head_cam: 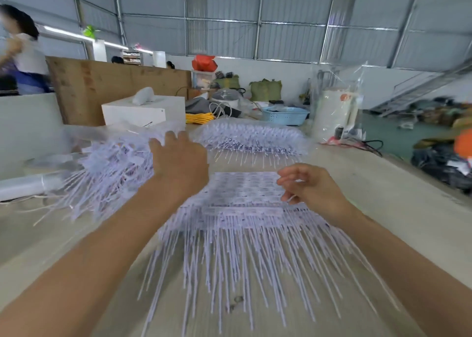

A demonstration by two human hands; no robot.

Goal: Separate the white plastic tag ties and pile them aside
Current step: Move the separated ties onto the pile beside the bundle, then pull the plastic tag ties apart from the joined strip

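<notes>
A flat stack of joined white tag ties (245,203) lies on the table in front of me, its thin tails fanning toward me. A loose pile of separated tag ties (109,168) sits at the left. My left hand (178,160) reaches over that pile's right edge, fingers spread and straight; whether it touches the pile is blurred. My right hand (311,186) hovers at the stack's right edge with loosely curled fingers, and a thin white strand shows near its fingertips. A third heap of tag ties (252,137) in clear plastic lies farther back.
A white box (143,111) stands behind the left pile. A blue basin (286,115), yellow cable (199,118) and a wrapped white roll (332,114) sit at the table's back. A clear plastic roll (28,186) lies at far left. A person (23,53) stands at upper left.
</notes>
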